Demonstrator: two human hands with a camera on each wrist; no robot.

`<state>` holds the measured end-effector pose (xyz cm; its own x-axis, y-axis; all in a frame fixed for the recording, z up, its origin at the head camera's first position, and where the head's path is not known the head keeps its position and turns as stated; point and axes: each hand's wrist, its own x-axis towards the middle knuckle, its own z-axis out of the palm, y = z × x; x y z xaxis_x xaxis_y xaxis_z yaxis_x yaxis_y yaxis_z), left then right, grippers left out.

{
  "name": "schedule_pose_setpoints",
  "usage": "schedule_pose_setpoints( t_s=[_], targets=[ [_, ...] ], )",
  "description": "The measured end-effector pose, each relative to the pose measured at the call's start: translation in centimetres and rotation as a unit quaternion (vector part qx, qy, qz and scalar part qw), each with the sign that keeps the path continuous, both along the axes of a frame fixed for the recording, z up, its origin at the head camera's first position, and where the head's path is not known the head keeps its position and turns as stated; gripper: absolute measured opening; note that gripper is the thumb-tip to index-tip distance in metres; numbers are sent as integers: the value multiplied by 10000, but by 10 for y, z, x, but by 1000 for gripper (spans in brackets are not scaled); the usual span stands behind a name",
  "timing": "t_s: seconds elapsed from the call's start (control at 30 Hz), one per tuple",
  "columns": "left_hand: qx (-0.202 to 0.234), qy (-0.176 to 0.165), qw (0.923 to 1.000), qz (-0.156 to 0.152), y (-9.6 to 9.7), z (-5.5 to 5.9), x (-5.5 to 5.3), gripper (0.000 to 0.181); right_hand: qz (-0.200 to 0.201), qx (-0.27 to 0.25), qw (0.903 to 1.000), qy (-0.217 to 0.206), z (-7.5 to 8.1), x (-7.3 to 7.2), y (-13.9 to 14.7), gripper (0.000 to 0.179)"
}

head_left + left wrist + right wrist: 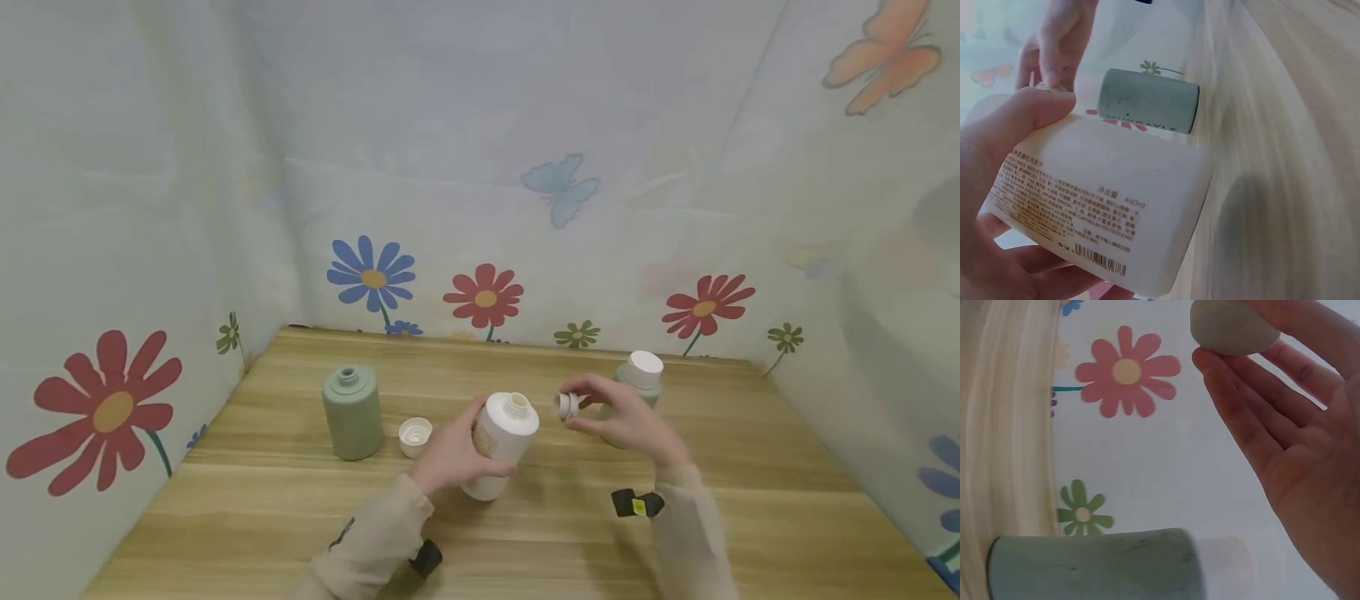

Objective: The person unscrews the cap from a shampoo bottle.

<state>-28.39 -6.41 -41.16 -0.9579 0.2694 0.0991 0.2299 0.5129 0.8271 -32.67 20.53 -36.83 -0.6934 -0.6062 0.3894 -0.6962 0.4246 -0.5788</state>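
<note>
My left hand point(457, 454) grips a white bottle point(506, 446) around its body and holds it tilted; its neck is uncapped. In the left wrist view, small print and a barcode cover the side of the bottle. Between thumb and fingers, my right hand point(618, 414) pinches a small white cap point(566, 406), apart from the bottle's neck and to its right. Seen in the right wrist view, the cap point(1232, 326) shows a rounded, smooth end. Behind the right hand stands a green bottle with a white top point(646, 368), partly hidden by that hand.
An uncapped green bottle point(352, 417) stands upright on the left of the wooden table point(262, 492). Beside it a white cap point(415, 437) lies with its hollow side up. A curtain with flowers and butterflies point(465, 192) hangs behind the table and along both sides.
</note>
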Motion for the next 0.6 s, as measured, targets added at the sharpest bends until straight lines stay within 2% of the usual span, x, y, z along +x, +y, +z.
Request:
schedule_pose_setpoints(
  t_s=[0.17,0.27,0.37,0.6],
  targets=[
    [346,39,9994,61,9,5,-14,93,114,-266,9931,-1140,-19,-12,5,44],
    [586,65,9982,68,14,6,-22,90,250,-398,9866,-1565,-33,-19,6,45],
    [698,85,9974,120,19,4,-29,89,350,-433,9849,-1640,-46,-25,6,45],
    [767,13,9966,313,25,-6,-37,89,272,-143,9921,-1217,-72,-35,7,39]
  ],
)
